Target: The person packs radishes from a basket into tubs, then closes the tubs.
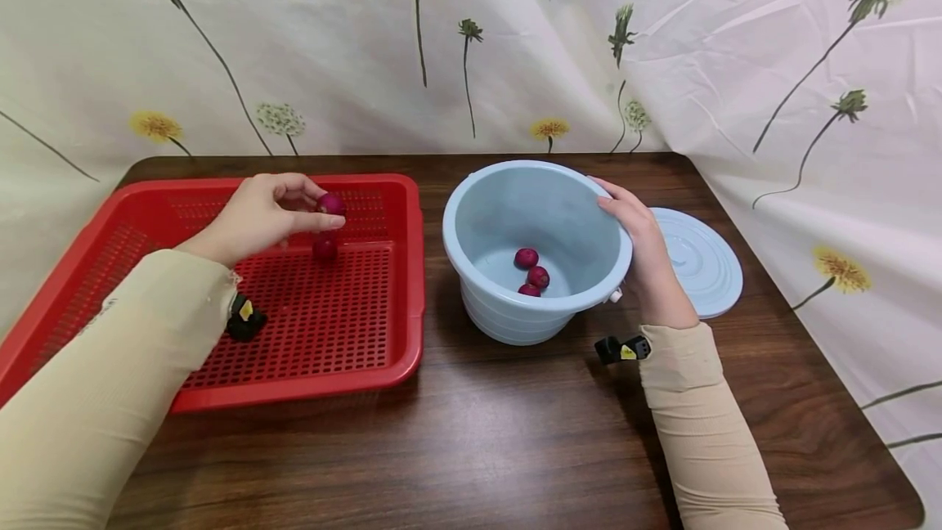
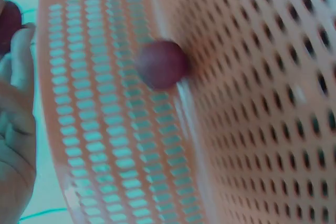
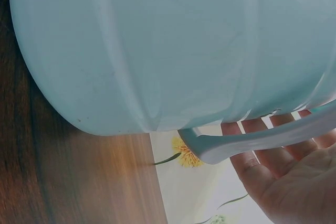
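Note:
Above the far right part of a red perforated basket, my left hand pinches a small round dark-red radish between thumb and fingers. Just below it, a second radish lies in the basket; in the left wrist view this radish is against the side wall. My right hand grips the right rim of a light-blue bucket. Several radishes show at the bucket's bottom, one partly hidden by the near rim. In the right wrist view, its fingers pass behind the bucket's handle.
A round light-blue lid lies on the brown wooden table, right of the bucket and partly behind my right hand. A floral cloth hangs behind the table and down its right side.

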{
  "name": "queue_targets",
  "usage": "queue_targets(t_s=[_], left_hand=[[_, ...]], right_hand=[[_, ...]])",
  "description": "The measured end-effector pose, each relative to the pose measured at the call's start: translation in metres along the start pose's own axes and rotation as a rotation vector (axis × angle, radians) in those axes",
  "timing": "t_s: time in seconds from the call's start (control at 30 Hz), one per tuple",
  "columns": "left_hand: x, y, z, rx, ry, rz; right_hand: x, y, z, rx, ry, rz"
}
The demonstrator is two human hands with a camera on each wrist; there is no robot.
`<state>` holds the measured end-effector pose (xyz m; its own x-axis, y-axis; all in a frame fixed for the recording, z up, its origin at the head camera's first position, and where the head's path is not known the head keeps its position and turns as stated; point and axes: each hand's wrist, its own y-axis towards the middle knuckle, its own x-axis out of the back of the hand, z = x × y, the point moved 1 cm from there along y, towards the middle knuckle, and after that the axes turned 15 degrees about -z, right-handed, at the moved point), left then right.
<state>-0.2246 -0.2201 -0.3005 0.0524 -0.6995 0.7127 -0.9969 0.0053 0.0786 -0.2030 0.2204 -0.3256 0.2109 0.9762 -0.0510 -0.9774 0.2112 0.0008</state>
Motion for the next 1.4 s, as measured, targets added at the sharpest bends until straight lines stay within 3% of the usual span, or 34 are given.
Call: queue_targets(t_s=[0.13,0.43,0.8,1.17,1.4], left_hand=[[-0.001,-0.002,-0.011,-0.020,-0.076,-0.047],[-0.018,-0.007,-0.037,-0.043,-0.257,-0.054],[-0.030,-0.016,-0.064,-0.252,-0.396,-0.152],[-0.041,-0.017,-0.078,-0.271,-0.377,-0.195],[-0.049,-0.018,-0.090,-0.292,-0.402,-0.170]], right_hand=[[0.000,0.000,-0.001,-0.005,0.000,-0.004],[-0.001,-0.001,-0.001,-0.016,0.020,-0.006],[0.000,0.000,-0.001,-0.009,0.028,-0.006],[0.001,0.002,0.000,0.007,-0.006,0.002],[0.001,0.002,0.000,0.007,-0.010,-0.007]])
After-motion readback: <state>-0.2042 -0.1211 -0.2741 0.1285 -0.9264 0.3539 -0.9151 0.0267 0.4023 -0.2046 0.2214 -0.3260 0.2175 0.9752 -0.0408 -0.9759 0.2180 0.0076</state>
